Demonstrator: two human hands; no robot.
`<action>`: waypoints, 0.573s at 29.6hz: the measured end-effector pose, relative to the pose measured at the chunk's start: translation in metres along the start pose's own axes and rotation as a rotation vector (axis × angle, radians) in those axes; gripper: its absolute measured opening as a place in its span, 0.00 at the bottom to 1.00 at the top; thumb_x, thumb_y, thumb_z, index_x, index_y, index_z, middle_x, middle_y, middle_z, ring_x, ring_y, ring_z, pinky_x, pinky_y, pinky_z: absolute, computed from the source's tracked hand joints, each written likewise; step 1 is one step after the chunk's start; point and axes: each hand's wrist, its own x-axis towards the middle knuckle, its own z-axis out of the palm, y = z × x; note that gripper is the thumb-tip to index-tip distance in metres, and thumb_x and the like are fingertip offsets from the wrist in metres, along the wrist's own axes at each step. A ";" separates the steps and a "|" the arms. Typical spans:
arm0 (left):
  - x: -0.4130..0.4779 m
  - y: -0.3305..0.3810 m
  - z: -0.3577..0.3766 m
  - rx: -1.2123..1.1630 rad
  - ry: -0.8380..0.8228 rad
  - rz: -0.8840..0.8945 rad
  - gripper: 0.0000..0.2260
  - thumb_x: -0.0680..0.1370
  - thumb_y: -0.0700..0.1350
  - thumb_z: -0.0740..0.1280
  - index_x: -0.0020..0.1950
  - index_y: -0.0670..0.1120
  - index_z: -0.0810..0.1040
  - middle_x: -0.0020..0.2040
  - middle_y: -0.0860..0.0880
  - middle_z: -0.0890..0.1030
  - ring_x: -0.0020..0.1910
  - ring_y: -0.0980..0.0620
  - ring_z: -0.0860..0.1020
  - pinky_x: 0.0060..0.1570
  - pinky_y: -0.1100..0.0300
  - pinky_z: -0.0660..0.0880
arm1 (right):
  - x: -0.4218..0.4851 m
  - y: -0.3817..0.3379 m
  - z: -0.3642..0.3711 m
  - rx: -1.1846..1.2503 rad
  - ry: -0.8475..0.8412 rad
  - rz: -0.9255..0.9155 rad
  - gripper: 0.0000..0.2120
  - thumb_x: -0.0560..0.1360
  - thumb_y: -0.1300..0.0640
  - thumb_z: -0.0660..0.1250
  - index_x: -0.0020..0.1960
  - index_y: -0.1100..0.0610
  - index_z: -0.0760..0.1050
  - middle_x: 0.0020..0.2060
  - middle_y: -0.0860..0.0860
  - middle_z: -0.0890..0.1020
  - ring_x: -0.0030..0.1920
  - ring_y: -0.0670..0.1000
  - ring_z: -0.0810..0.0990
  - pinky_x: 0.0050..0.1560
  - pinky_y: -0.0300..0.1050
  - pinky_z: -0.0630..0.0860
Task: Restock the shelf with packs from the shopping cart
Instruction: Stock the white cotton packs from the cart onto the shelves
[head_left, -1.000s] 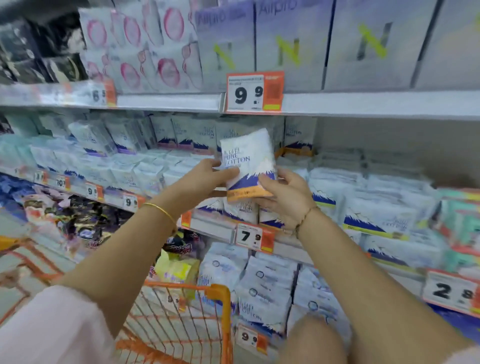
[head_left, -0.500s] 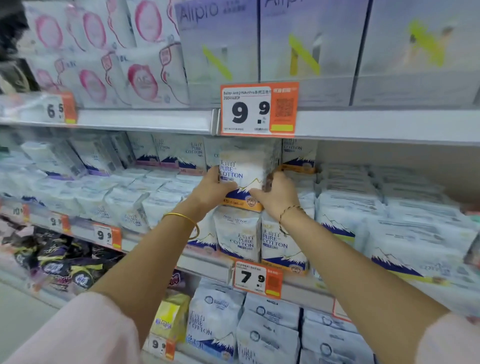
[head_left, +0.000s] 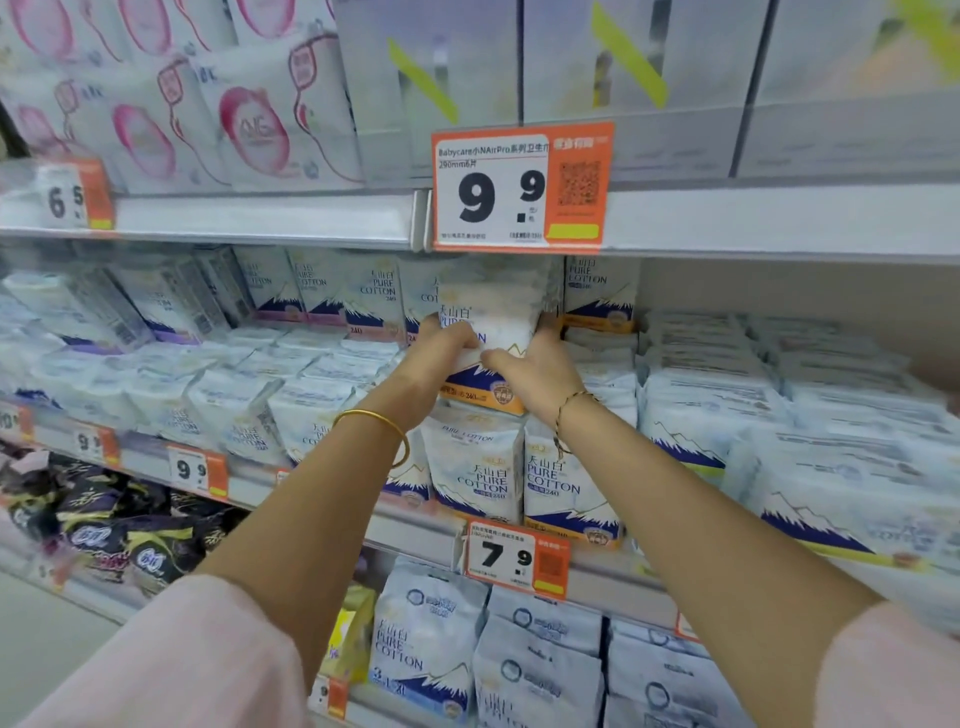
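Your left hand (head_left: 441, 345) and right hand (head_left: 530, 366) squeeze the pack (head_left: 493, 332) from both sides at mid-frame, so it stays upright on the stack.

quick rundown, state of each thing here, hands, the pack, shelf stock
left hand: gripping the pack's left side
right hand: gripping the pack's right side
held pack: upright, set on top of the front packs
front packs: standing upright at the shelf edge
right stacks: lying flat, piled
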 end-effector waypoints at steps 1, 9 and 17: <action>0.000 -0.001 0.000 0.000 0.008 0.003 0.23 0.75 0.40 0.60 0.70 0.37 0.60 0.37 0.47 0.69 0.33 0.52 0.72 0.35 0.60 0.68 | -0.004 -0.003 -0.003 0.002 -0.003 0.004 0.46 0.55 0.41 0.67 0.69 0.59 0.61 0.67 0.58 0.70 0.62 0.58 0.74 0.59 0.54 0.76; -0.003 -0.001 0.002 0.043 0.078 0.147 0.29 0.73 0.39 0.61 0.73 0.45 0.57 0.54 0.47 0.73 0.56 0.46 0.73 0.60 0.52 0.71 | -0.012 0.003 -0.007 0.110 0.023 -0.039 0.26 0.66 0.58 0.71 0.61 0.57 0.66 0.57 0.56 0.75 0.55 0.55 0.77 0.57 0.52 0.76; -0.021 -0.004 0.000 0.077 0.100 0.191 0.35 0.73 0.42 0.58 0.77 0.48 0.46 0.77 0.44 0.55 0.75 0.44 0.57 0.74 0.46 0.55 | -0.018 0.002 -0.007 0.074 0.027 -0.059 0.26 0.66 0.56 0.71 0.60 0.60 0.66 0.56 0.56 0.74 0.56 0.56 0.76 0.57 0.54 0.76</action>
